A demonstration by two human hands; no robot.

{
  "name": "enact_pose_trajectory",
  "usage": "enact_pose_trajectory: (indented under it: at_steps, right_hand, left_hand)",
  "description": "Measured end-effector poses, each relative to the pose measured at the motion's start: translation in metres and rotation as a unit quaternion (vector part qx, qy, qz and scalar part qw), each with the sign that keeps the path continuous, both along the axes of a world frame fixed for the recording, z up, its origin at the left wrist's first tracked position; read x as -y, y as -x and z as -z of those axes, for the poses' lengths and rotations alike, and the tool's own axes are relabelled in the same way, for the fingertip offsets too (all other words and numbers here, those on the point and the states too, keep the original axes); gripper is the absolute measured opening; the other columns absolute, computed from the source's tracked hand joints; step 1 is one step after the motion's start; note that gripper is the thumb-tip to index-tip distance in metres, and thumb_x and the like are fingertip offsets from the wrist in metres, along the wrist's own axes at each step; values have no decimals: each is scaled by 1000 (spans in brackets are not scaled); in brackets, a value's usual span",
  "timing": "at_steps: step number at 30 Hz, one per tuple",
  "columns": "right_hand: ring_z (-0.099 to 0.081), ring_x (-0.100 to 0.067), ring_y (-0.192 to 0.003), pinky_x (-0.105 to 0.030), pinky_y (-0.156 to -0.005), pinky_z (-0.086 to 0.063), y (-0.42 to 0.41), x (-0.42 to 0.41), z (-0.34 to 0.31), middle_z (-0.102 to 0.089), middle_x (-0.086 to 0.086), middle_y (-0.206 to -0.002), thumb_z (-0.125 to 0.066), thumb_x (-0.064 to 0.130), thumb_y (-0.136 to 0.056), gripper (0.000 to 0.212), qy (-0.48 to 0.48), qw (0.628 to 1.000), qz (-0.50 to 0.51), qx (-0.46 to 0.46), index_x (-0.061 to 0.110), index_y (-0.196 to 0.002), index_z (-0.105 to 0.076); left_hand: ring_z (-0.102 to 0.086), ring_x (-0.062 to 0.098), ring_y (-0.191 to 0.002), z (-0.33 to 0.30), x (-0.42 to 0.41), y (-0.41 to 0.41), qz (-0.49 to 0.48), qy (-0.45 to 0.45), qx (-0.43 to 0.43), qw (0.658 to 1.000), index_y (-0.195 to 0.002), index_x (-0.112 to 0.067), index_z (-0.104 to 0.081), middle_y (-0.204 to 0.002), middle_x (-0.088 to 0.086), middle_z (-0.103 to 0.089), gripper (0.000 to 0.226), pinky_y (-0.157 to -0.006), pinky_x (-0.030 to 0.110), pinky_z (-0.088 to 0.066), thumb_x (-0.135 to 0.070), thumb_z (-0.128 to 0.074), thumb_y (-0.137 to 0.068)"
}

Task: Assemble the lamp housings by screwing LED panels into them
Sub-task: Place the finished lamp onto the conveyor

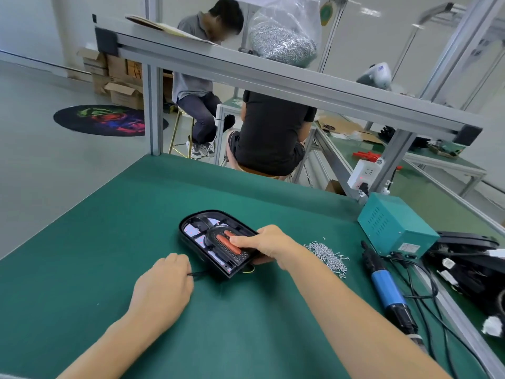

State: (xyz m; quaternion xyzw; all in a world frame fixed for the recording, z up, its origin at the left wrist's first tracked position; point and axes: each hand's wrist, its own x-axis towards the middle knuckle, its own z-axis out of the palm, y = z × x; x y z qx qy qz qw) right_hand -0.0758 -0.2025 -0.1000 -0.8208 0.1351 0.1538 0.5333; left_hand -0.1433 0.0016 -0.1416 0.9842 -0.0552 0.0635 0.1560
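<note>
The right hand (266,243) is gripping the housing (216,242); the left hand (166,280) is pinching its wire (198,273). The screwdriver (386,285) is lying unused, so screwing is likely still ahead.

My R hand (262,243) grips lamp housing (216,242) on green mat (109,228); L hand (166,280) pinches its black wire (198,273).

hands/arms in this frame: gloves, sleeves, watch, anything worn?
Nothing worn that shows. The left hand and right hand are bare, no gloves. Both forearms are bare up to the frame's lower edge, with no sleeve or cuff in view. No watch, wrist strap or bracelet on either wrist, and no ring visible on the fingers that show.
</note>
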Motion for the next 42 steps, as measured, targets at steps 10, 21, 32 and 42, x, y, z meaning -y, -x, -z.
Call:
enact_pose_trajectory:
  at_steps: [10, 21, 32, 42]
  right_hand:
    - [-71, -14, -65, -27, -62, -59, 39, 16, 21, -75, -3, -77, -86, 18, -72, 34, -195, 969, 137, 69, 4, -96, -65]
    - [-69, -4, -85, -14, -74, -50, 108, 37, -1, -74, 10, -95, -79, 29, -75, 28, -143, 944, 136, 265, 22, -99, -66]
    - [-27, -20, -146, -53, -117, -24, 160, 124, -61, -38, 12, -153, -79, 73, -52, 112, -67, 914, 170, 362, 51, -146, -24]
    - [-65, 12, -92, -3, -71, -48, 204, 227, -110, -70, 31, -98, -69, 25, -81, 35, -59, 928, 108, 352, 52, -102, -70]
  left_hand:
    - [-65, 19, -72, -8, 28, -40, -95, 754, -123, 638, -95, -5, -64, -83, 11, -68, 7, -67, 25, -53, -3, -62, -88]
    - [-71, 27, -71, -53, 90, -40, 80, 752, -233, 611, -104, 0, -63, -94, 18, -71, 24, -57, 36, -59, -4, -59, -80]
    - [-63, 29, -72, -114, 185, -25, 261, 650, -271, 660, -95, -1, -67, -90, 20, -70, 35, -65, 39, -51, -24, -67, -69]
    - [-65, 26, -70, -145, 291, -20, 371, 567, -344, 650, -78, -13, -76, -88, 17, -71, 14, -65, 37, -54, -19, -69, -68]
